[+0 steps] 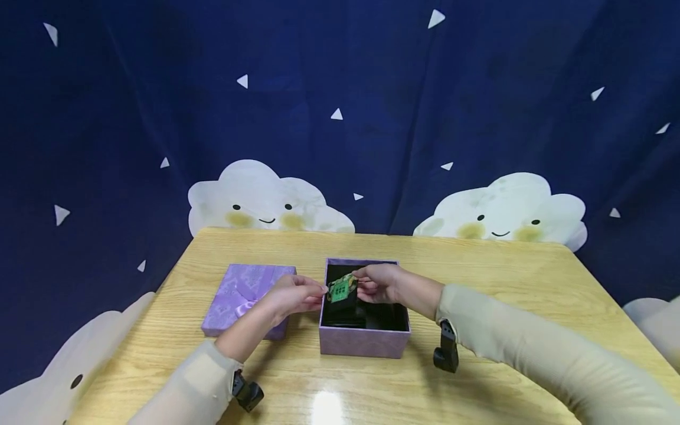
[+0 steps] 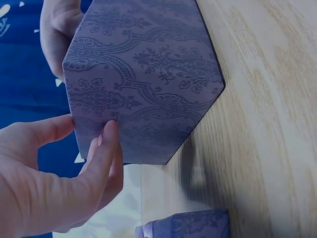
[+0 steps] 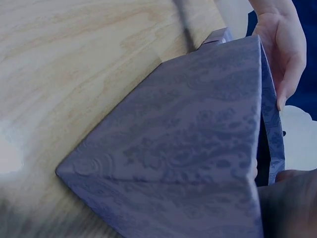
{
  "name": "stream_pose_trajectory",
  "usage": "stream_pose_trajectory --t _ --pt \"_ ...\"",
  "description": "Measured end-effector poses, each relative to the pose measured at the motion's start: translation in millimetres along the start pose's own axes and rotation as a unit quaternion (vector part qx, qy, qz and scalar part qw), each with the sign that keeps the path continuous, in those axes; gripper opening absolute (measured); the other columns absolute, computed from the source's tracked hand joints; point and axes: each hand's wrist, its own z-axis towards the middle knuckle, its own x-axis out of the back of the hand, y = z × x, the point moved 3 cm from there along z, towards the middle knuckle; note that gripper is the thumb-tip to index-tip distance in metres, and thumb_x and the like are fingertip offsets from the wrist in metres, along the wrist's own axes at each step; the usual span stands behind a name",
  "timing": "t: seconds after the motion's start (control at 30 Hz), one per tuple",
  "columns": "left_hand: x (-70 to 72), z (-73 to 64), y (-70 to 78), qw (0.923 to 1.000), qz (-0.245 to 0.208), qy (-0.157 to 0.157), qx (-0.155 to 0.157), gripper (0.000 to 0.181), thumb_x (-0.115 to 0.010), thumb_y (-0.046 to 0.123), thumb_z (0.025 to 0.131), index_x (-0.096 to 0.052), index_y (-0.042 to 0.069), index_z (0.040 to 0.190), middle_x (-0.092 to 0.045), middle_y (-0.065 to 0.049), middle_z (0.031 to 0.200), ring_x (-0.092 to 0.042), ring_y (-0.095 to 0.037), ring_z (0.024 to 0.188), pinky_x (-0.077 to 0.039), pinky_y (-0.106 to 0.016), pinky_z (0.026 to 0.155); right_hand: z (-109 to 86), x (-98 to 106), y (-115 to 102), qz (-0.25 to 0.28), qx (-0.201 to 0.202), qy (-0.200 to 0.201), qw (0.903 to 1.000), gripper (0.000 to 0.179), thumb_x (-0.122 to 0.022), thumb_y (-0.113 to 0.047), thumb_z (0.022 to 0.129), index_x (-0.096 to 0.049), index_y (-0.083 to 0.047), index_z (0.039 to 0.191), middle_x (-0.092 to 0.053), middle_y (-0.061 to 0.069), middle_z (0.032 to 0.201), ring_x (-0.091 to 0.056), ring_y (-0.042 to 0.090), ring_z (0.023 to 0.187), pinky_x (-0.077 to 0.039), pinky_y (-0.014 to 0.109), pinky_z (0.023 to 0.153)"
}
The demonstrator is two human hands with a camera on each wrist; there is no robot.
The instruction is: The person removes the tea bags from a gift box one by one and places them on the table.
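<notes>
A purple patterned gift box [image 1: 364, 343] stands lidless on the table, its inside black. Over its opening, my right hand [image 1: 379, 282] pinches a flat black item with a green printed face [image 1: 341, 289] by its right side. The item is tilted, and its lower part merges with the dark interior. My left hand [image 1: 294, 293] touches the box's left side with fairly straight fingers. In the left wrist view, one fingertip of the left hand [image 2: 74, 183] meets the rim and others lie against the outer wall. The box wall mostly hides my right hand in its wrist view.
The purple box lid [image 1: 255, 289], topped with a ribbon bow [image 1: 249, 298], lies left of the box, partly behind my left hand. Both rest on a light wooden table [image 1: 478, 265]. A dark blue curtain [image 1: 372, 118] with clouds and white triangles hangs behind.
</notes>
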Motion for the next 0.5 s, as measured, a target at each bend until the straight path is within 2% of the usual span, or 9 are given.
stream_pose_trajectory --t 0.17,0.23,0.3,0.43,0.5 --pt "0.0 1.8 -0.3 1.0 -0.007 0.002 0.0 0.03 -0.061 0.003 0.089 -0.055 -0.015 0.112 -0.068 -0.014 0.093 -0.067 -0.011 0.076 -0.063 -0.03 0.084 3.1 -5 -5 -0.047 -0.002 -0.049 0.9977 0.017 -0.046 -0.013 0.098 -0.049 -0.007 0.082 -0.043 -0.009 0.051 -0.045 0.0 0.051 -0.052 0.014 0.056" --pt "-0.1 2.2 -0.3 1.0 -0.008 0.002 -0.002 0.029 -0.06 0.003 0.089 -0.055 -0.015 0.111 -0.067 -0.011 0.09 -0.066 -0.011 0.075 -0.063 -0.031 0.084 3.3 -8 -8 -0.079 0.002 -0.072 0.9943 0.017 -0.044 -0.012 0.099 -0.049 -0.008 0.083 -0.034 -0.011 0.048 -0.04 0.0 0.05 -0.051 0.014 0.057" --pt "0.0 2.6 -0.5 0.9999 -0.011 0.002 -0.001 0.028 -0.06 0.002 0.089 -0.056 -0.015 0.11 -0.066 -0.009 0.088 -0.066 -0.01 0.074 -0.063 -0.031 0.084 5.0 -12 -9 -0.107 0.006 -0.08 0.991 0.014 -0.042 -0.009 0.099 -0.051 -0.008 0.087 -0.029 -0.011 0.047 -0.037 0.0 0.05 -0.051 0.015 0.059" --pt "-0.2 2.0 -1.1 0.9999 -0.016 0.003 -0.002 0.026 -0.059 0.001 0.088 -0.057 -0.015 0.109 -0.066 -0.008 0.086 -0.065 -0.01 0.074 -0.063 -0.031 0.084 19.9 -17 -8 -0.139 0.022 -0.088 0.9861 0.011 -0.043 -0.004 0.095 -0.054 -0.003 0.097 -0.027 -0.008 0.048 -0.036 0.003 0.05 -0.057 0.022 0.067" --pt "-0.2 1.3 -1.1 0.9998 -0.017 0.003 -0.003 0.026 -0.06 0.001 0.088 -0.057 -0.015 0.108 -0.066 -0.008 0.087 -0.065 -0.01 0.074 -0.063 -0.031 0.083 54.0 -11 -1 -0.129 0.021 -0.116 0.9846 0.01 -0.047 -0.004 0.091 -0.056 -0.001 0.093 -0.032 -0.008 0.046 -0.038 0.003 0.047 -0.059 0.026 0.067"
